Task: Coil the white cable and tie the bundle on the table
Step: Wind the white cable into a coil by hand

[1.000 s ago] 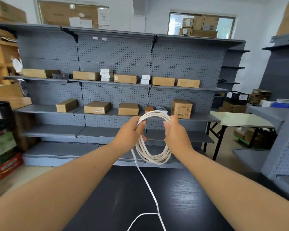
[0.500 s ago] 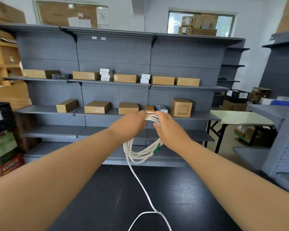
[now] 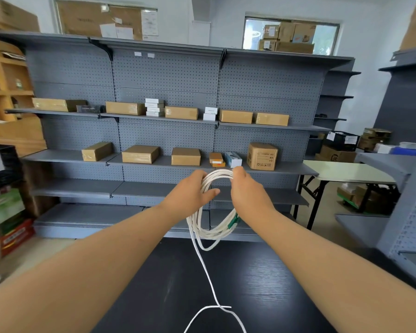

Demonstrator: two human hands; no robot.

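A white cable [image 3: 208, 233] hangs in several loops in the air above the black table [image 3: 262, 284]. My left hand [image 3: 190, 193] grips the left side of the coil near its top. My right hand [image 3: 249, 192] holds the right side, with the top strands running between both hands. A green connector [image 3: 233, 222] shows on the coil below my right hand. One loose strand drops from the coil to the table and ends in a loop [image 3: 214, 316] at the near edge.
Grey pegboard shelving [image 3: 166, 75] with cardboard boxes stands behind the table. A white folding table [image 3: 346, 173] is at the right, wooden shelves [image 3: 10, 92] and stacked crates at the left, and another grey shelf unit [image 3: 406, 212] at the far right.
My hands came together at the top of the coil, then drew apart again. The coil now hangs lower and longer, with a green connector showing on its right side.
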